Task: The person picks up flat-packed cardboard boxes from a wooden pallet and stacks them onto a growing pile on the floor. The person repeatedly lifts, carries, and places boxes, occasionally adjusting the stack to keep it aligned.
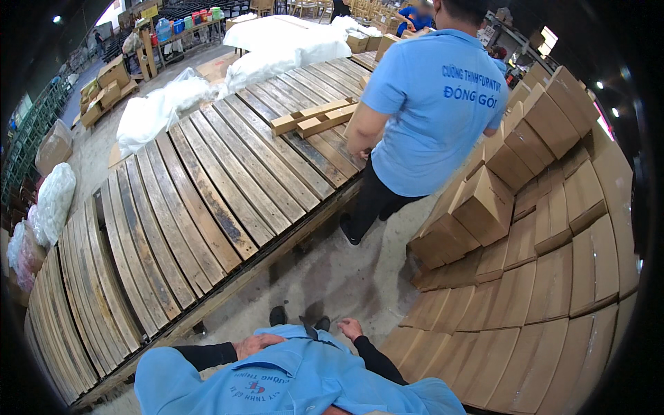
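While the left hand (259,344) lies against the blue shirt (311,366), just right of the slatted table (197,211), its palm is hidden and I can't tell its grip; the right hand (351,329), farther from the table, hangs loosely curled, nothing visible inside; tan cartons (513,294) rise across the aisle (339,277) from the table, where a careless elbow could tip the stack; the co-worker (425,124) stands close to the table's edge, so a backward step might mean a collision.
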A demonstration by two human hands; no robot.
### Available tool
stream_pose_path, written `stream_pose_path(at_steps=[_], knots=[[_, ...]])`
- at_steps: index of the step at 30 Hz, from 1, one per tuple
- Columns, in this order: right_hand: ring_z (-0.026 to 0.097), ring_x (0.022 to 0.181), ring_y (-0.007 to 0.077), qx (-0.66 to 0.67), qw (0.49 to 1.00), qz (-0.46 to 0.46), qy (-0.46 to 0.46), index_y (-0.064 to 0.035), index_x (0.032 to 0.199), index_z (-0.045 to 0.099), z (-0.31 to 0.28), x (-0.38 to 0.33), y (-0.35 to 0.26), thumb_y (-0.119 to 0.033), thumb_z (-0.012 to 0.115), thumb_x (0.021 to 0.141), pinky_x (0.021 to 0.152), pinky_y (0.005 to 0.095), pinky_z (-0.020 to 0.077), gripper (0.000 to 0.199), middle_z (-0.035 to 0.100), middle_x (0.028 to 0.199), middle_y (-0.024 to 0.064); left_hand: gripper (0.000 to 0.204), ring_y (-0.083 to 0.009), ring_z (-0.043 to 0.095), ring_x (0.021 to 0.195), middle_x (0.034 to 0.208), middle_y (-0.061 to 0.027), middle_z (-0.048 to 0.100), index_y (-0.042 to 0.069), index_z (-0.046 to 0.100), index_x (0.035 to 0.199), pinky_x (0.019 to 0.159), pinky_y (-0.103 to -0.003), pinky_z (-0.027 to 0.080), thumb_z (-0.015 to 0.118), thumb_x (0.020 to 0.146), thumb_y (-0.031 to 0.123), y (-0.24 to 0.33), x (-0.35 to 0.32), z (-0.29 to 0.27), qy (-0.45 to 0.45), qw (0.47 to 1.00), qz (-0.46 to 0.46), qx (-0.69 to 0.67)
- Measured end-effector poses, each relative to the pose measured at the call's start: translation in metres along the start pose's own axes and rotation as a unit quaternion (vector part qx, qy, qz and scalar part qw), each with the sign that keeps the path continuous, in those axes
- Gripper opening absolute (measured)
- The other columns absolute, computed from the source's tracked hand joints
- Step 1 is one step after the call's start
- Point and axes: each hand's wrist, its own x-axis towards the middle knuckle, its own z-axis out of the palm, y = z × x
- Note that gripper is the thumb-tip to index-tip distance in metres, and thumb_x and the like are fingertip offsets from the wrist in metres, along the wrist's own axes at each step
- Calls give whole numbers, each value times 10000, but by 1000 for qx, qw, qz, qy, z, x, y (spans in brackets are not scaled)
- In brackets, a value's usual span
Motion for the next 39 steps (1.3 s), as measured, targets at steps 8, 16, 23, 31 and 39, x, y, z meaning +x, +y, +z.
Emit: stream_pose_path(at_steps=[8, 16, 23, 31, 39], knots=[[628, 659, 172, 4, 1000, -25, 15, 31, 1143, 635, 5, 21, 28, -219, 719, 757, 594, 303, 511, 468, 685, 815, 115, 576, -274, 445, 1278, 1384, -139, 467, 49, 446, 1369, 1095, -374, 333, 487, 936, 426, 12, 9, -3, 7, 999, -39, -5], [622, 646, 161, -12, 999, -33, 17, 31, 1122, 644, 1, 28, 26, -211, 719, 762, 593, 304, 512, 440, 680, 798, 106, 577, -266, 441, 1282, 1387, -136, 460, 52, 422, 1383, 1097, -382, 324, 464, 948, 430, 18, 16, -8, -2, 999, 0, 33], [607, 626, 158, 6, 1000, -14, 14, 21, 1113, 648, -4, 31, 22, -203, 712, 767, 576, 304, 506, 417, 670, 780, 97, 557, -262, 429, 1291, 1392, -130, 453, 58, 417, 1383, 1101, -380, 316, 454, 958, 416, 17, 24, -11, -9, 999, -46, 0], [593, 591, 151, 5, 1000, -12, 9, 28, 1126, 638, -14, 38, 17, -197, 713, 757, 543, 294, 491, 438, 655, 729, 88, 547, -270, 434, 1283, 1385, -139, 452, 46, 411, 1379, 1088, -383, 330, 446, 963, 399, 8, 34, -13, -4, 998, 18, 58], [609, 608, 161, -1, 999, -26, 18, 30, 1130, 636, -18, 47, 25, -195, 709, 756, 560, 300, 501, 442, 667, 750, 97, 589, -273, 429, 1289, 1391, -142, 450, 50, 411, 1388, 1095, -384, 322, 461, 943, 433, 16, 46, -18, -25, 999, -38, 16]])
